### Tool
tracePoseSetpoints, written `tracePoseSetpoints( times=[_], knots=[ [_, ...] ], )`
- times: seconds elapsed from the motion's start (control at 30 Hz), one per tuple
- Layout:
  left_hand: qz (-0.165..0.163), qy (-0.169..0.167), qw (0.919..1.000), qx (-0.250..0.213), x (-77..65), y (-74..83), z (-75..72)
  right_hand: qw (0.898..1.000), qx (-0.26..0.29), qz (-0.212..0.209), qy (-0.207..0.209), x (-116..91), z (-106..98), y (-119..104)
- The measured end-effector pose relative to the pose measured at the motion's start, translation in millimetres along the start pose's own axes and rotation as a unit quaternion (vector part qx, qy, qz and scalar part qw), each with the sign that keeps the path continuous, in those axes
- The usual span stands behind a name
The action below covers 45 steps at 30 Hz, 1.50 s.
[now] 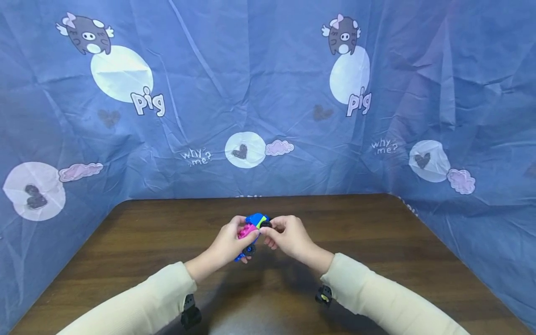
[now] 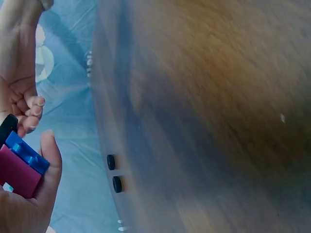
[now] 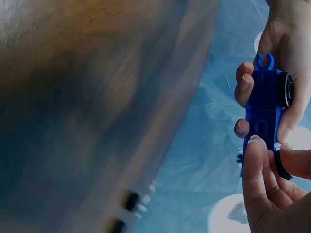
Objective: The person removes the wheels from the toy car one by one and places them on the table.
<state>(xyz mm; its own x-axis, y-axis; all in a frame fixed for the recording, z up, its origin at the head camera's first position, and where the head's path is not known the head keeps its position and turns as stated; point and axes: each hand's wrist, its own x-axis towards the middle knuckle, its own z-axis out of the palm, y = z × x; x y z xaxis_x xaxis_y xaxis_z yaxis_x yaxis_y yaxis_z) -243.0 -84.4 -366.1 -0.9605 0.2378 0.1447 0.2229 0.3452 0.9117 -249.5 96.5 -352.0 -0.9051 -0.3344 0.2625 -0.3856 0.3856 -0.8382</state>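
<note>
From afar I log a blue-and-pink plastic toy car (image 1: 248, 230) above the brown wooden table (image 1: 167, 223), gripped in the left hand (image 1: 230, 239), the right hand (image 1: 292, 238) pinching its round black wheel (image 1: 265, 224); I judge it light, stiff, slick, best held by its sides.

Our left arm (image 1: 130, 298) and right arm (image 1: 385, 291) stretch forward and angle inward, our left hand (image 1: 228, 239) and right hand (image 1: 290, 237) close together, left fingers (image 3: 244, 90) curled in a grip, right thumb (image 3: 297, 162) and fingers (image 3: 256, 187) pinching.
</note>
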Motion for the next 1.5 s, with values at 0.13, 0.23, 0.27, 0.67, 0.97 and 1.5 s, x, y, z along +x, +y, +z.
tracePoseSetpoints(
  times=[0.13, 0.23, 0.27, 0.67, 0.97, 1.5],
  knots=[
    [-0.003, -0.017, 0.9996, -0.023, 1.9, 1.8, 0.2, 0.997, 0.071, 0.029, -0.030, 3, -5, 0],
    [-0.002, -0.026, 0.9990, -0.037, 3.8, 5.8, -1.3, 0.989, 0.132, 0.065, -0.022, 5, -10, -4],
    [-0.001, -0.027, 0.9989, -0.039, 4.5, 7.0, -1.9, 0.986, 0.146, 0.075, -0.012, 6, -11, -6],
    [-0.014, -0.013, 0.9987, -0.047, 4.9, 6.4, -3.7, 0.970, 0.212, 0.113, 0.017, 7, -17, -14],
    [-0.031, -0.021, 0.9979, -0.053, 2.1, 2.0, -5.6, 0.962, 0.245, 0.117, 0.002, 8, -29, -8],
    [-0.028, -0.036, 0.9973, -0.057, -0.6, 2.7, -6.8, 0.943, 0.270, 0.189, 0.042, 29, -50, 17]
  ],
)
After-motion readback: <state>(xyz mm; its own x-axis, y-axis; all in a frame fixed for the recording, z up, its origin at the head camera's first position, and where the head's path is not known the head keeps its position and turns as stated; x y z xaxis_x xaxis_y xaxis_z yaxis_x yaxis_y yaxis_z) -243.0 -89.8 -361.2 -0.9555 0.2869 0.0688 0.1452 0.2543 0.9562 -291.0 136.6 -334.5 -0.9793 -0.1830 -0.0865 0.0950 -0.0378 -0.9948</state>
